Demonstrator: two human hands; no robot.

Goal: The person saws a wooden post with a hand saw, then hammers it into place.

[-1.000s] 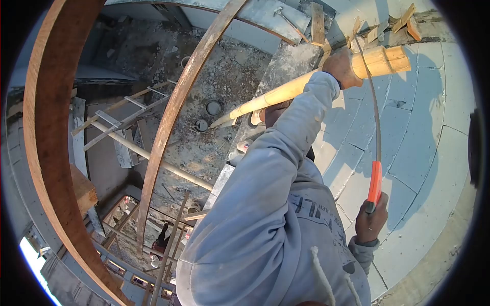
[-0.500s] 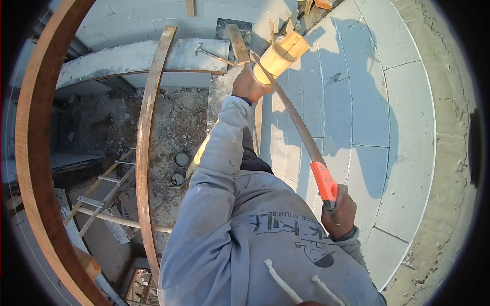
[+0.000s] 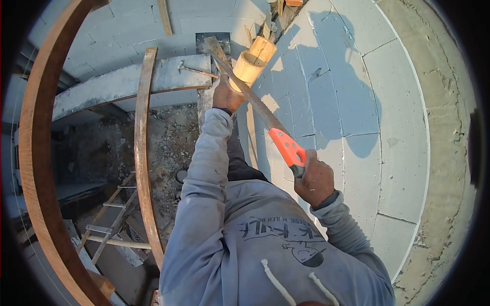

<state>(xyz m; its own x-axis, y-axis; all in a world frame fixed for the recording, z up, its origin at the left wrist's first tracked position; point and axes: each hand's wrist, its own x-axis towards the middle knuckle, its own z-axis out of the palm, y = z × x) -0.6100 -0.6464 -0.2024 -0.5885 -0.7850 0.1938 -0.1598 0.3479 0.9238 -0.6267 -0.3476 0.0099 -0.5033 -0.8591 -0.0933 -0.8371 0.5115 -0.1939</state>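
A pale yellow bamboo pole stands with its hollow end towards me, one side of its wall rising higher than the rest. My left hand is wrapped around it just below the end. In my right hand is the orange handle of a hand saw. The toothed blade slants up to the left across the bamboo, close above my left hand, and its tip reaches past the pole. Whether the teeth have bitten into the bamboo cannot be made out.
A hammer lies on a grey ledge at upper left. Wooden beams cross above a lower rubble-strewn floor, where a ladder leans. On the right runs a pale block wall beside a rough concrete edge.
My right hand has pushed the saw up and to the left, so more of the blade extends beyond the bamboo. My left hand keeps its grip while the whole view has shifted.
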